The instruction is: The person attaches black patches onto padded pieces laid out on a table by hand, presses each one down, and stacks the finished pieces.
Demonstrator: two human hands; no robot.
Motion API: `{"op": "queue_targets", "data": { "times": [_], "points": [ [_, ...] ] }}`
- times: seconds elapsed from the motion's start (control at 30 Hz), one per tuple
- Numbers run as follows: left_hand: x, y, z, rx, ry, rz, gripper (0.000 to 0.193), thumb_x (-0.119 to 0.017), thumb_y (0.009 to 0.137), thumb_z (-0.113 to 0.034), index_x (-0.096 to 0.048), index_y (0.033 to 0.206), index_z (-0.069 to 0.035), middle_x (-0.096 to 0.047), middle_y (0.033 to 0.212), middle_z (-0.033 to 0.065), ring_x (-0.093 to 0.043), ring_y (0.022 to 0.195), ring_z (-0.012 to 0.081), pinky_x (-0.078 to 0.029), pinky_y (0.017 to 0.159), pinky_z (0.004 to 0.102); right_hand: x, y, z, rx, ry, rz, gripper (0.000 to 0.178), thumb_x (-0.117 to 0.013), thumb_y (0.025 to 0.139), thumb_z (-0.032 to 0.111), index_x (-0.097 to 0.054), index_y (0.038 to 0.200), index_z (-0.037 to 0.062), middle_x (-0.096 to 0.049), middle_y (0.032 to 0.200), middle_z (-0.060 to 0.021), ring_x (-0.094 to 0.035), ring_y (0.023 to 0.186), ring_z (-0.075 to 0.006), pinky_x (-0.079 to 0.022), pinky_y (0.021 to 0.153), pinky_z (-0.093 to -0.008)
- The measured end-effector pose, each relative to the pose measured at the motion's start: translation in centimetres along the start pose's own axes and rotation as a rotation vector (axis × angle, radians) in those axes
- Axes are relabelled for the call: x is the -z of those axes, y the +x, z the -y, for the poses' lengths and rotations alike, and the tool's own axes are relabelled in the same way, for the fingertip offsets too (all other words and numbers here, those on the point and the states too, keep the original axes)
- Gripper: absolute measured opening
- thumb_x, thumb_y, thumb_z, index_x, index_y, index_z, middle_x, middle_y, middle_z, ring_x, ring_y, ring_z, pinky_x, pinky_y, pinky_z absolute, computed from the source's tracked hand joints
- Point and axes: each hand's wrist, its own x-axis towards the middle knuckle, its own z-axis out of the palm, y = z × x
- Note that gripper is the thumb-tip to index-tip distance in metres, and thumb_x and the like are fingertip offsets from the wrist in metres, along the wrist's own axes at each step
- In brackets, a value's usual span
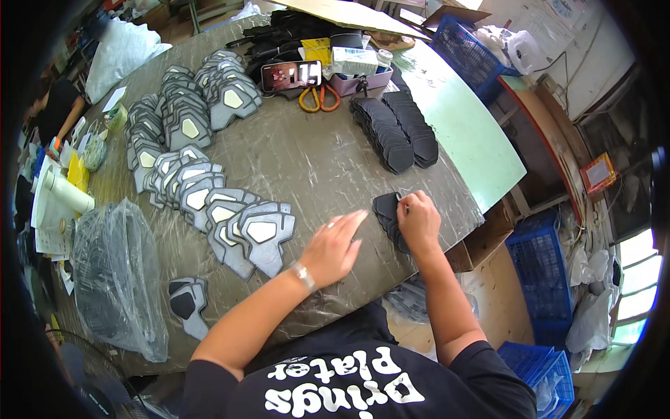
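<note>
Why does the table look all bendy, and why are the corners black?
In the head view, the fisheye lens curves the table edge and leaves black corners; daylight blows out the window at right; the clear plastic bag shows soft glare; the right hand on the small black pieces looks sharp.

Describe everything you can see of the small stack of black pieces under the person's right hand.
The small stack of black pieces is a short pile of flat, dark, matte cut-outs with rounded edges, fanned slightly so their edges show. It lies flat near the table's right edge, apart from the longer rows of similar black pieces further back. The right hand rests on its right side, fingertips pinching the top piece's edge. The left hand lies open on the table beside it, not touching.
</note>
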Motion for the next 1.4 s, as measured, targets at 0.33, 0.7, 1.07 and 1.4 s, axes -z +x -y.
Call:
{"op": "queue_targets", "data": {
  "times": [0.33,0.7,1.07,1.4],
  "points": [
    [-4.1,7.2,4.9,0.023,0.133,0.323,0.076,-0.061,0.072,0.007,-0.043,0.143,-0.01,-0.062,0.132,0.0091,-0.055,0.123,0.0322,-0.046,0.098,0.0436,1.9,-2.4,2.3,0.047,0.619,-0.016,0.012,-0.072,0.075,-0.001,-0.065,0.083,0.0032,-0.068,0.101,-0.0105,-0.066,0.095,-0.0261,-0.05,0.084,-0.0342],
    [5.2,-2.4,1.1,0.192,0.499,-0.187,0.089,-0.082,0.07,-0.033,-0.042,0.142,-0.001,-0.049,0.142,0.0149,-0.042,0.133,0.0331,-0.034,0.108,0.045,3.6,-5.6,0.6,-0.511,1.739,0.194,0.016,-0.059,0.092,0.012,-0.062,0.1,-0.0014,-0.061,0.116,-0.0122,-0.063,0.105,-0.0215,-0.051,0.092,-0.0353],
    [7.6,-8.1,1.7,0.399,0.637,-0.237,0.074,-0.079,0.076,-0.026,-0.05,0.14,-0.004,-0.057,0.124,0.0125,-0.053,0.117,0.0308,-0.041,0.099,0.0423,0.5,-7.5,3.2,-0.485,1.761,0.424,0.001,-0.062,0.092,0.005,-0.062,0.092,0.0038,-0.06,0.113,-0.0066,-0.059,0.094,-0.0122,-0.047,0.084,-0.0274],
    [5.6,-9.8,-2.4,0.396,0.407,-0.13,0.044,-0.074,0.083,-0.019,-0.062,0.12,0.001,-0.061,0.109,0.014,-0.06,0.097,0.0318,-0.05,0.084,0.0397,2.2,-6.7,5.1,-0.856,1.573,0.529,0.009,-0.068,0.093,0.012,-0.067,0.095,0.0033,-0.063,0.078,0.0001,-0.058,0.066,-0.0067,-0.045,0.055,-0.0207]
  ]
}}
